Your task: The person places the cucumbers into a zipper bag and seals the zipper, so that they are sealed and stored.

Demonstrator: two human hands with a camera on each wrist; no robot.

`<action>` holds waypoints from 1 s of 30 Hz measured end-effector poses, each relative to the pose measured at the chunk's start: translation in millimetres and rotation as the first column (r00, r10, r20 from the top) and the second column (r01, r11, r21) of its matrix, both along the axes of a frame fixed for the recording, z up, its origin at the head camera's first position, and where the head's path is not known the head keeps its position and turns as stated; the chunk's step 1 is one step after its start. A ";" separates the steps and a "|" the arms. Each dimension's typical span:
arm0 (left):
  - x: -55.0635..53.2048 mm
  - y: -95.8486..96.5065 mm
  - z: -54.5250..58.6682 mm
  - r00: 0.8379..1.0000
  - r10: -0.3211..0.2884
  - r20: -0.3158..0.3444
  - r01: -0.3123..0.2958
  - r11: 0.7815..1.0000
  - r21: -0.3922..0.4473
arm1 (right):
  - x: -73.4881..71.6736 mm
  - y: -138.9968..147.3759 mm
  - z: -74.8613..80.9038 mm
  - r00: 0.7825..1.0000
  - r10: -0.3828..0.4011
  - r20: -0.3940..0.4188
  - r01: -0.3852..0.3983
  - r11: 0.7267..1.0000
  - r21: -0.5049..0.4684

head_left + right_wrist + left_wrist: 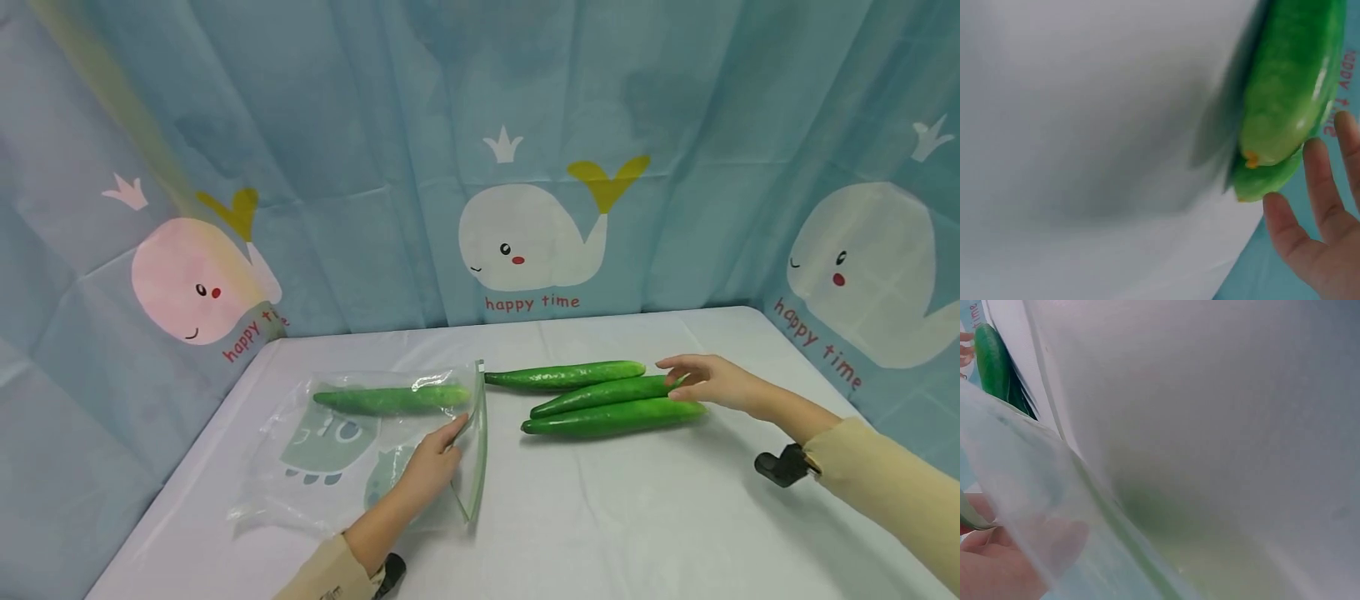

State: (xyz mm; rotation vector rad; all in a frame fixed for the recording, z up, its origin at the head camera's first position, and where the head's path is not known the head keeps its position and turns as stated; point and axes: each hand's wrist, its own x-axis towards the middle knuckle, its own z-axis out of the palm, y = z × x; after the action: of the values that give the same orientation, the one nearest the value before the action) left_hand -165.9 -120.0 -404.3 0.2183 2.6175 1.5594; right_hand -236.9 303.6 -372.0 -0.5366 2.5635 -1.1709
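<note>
The white desk (pixel 615 517) spreads beneath both hands. On it, a clear plastic bag (pixel 341 496) lies under and left of the left hand (pixel 429 460), which pinches it near its green-edged mouth. Three cucumbers (pixel 592 398) lie just left of the right hand (pixel 716 385), its parted fingers gripping nothing. A fourth cucumber (pixel 382 401), bagged, lies beyond the left hand.

Behind the white-covered table (pixel 637 517) hangs a blue curtain (pixel 337 167), printed with a whale (pixel 517 237) (crowned, yellow-tailed); similar whales (pixel 862 275) flank the table.
</note>
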 end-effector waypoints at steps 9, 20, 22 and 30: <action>-0.4 0.0 -0.7 1.000 -0.011 -0.005 0.011 1.000 0.002 | -2.3 6.9 -20.5 0.991 0.086 -0.098 -0.080 0.994 0.069; 0.7 0.4 -0.3 1.000 -0.010 0.001 0.010 1.000 -0.006 | 1.4 5.4 -28.7 0.993 0.100 -0.063 -0.093 0.990 0.101; 0.9 0.6 0.2 1.000 -0.008 0.001 0.008 1.000 -0.005 | 2.2 6.2 -28.7 0.991 0.111 -0.075 -0.102 0.988 0.115; 1.0 0.1 -0.8 1.000 -0.013 0.014 0.013 1.000 -0.011 | 3.3 4.6 -27.4 0.990 0.131 -0.051 -0.126 0.987 0.096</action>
State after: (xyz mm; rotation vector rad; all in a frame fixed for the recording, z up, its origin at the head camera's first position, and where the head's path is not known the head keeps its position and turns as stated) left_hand -165.0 -119.9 -405.1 0.2223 2.6084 1.5368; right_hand -233.6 308.2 -399.4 -0.7111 2.5724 -1.0021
